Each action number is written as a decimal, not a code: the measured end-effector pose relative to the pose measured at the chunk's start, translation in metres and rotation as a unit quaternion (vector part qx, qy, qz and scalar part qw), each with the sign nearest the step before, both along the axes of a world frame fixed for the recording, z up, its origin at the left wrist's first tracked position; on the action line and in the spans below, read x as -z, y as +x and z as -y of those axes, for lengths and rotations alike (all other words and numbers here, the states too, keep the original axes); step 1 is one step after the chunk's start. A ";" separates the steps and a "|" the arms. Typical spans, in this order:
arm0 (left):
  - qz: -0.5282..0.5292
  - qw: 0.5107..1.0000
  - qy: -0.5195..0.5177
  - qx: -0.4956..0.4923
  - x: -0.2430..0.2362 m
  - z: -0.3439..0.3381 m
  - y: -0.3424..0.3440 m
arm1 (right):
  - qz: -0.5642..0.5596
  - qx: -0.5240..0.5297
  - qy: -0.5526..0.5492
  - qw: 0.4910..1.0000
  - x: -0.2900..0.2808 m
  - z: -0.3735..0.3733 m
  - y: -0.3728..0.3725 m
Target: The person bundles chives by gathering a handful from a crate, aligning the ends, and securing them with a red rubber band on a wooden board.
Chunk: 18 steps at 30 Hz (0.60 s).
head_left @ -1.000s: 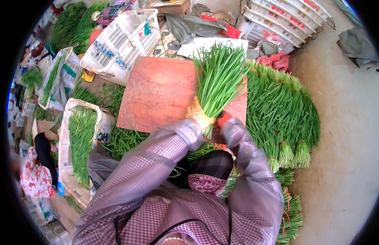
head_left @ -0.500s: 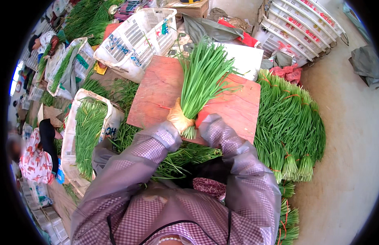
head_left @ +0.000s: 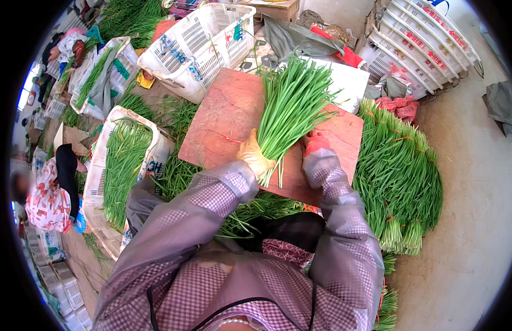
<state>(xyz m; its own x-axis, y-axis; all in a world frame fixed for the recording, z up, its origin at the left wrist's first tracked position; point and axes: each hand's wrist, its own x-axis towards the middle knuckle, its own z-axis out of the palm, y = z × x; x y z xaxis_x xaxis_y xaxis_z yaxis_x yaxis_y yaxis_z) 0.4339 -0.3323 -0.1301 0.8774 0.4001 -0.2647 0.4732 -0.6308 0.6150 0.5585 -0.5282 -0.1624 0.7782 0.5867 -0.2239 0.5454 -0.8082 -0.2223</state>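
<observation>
My left hand [head_left: 256,155], in a pale yellow glove, is closed round the lower stems of a loose bunch of green chives [head_left: 293,99]. The bunch lies tilted over a reddish wooden board [head_left: 223,113], its leaf tips pointing away from me. A few stem ends stick out below the left hand. On the right of the bunch, my right hand [head_left: 316,142], in a red glove, is low over the board, close beside the leaves. Its fingers are too small and blurred to make out. A thin red tie [head_left: 232,140] lies on the board left of my left hand.
Tied chive bunches [head_left: 402,171] are piled right of the board. At left stand a white crate [head_left: 93,190] holding chives and, farther back, another white crate [head_left: 195,71]. Nested white crates [head_left: 418,47] lean at the far right. A person [head_left: 52,193] sits at the left.
My right hand has moved off the stem ends, to the right and away from me. The left hand keeps its grip. The whole view has shifted slightly.
</observation>
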 end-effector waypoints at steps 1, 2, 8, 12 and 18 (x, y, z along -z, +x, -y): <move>-0.003 1.000 -0.014 -0.003 -0.004 -0.003 -0.002 | -0.013 -0.013 -0.006 1.000 -0.021 -0.002 -0.013; -0.022 0.999 -0.023 -0.004 -0.008 -0.005 -0.002 | -0.026 -0.024 -0.013 0.999 -0.036 0.000 -0.025; -0.043 0.997 -0.066 0.022 -0.008 -0.006 0.002 | -0.425 0.110 0.358 0.824 -0.010 0.005 -0.049; -0.011 0.993 -0.092 0.068 -0.001 -0.016 0.002 | -0.441 0.111 0.405 0.793 -0.033 -0.033 -0.054; -0.049 0.996 -0.046 0.061 -0.007 -0.003 0.002 | -0.379 0.125 0.415 0.818 -0.027 -0.052 -0.055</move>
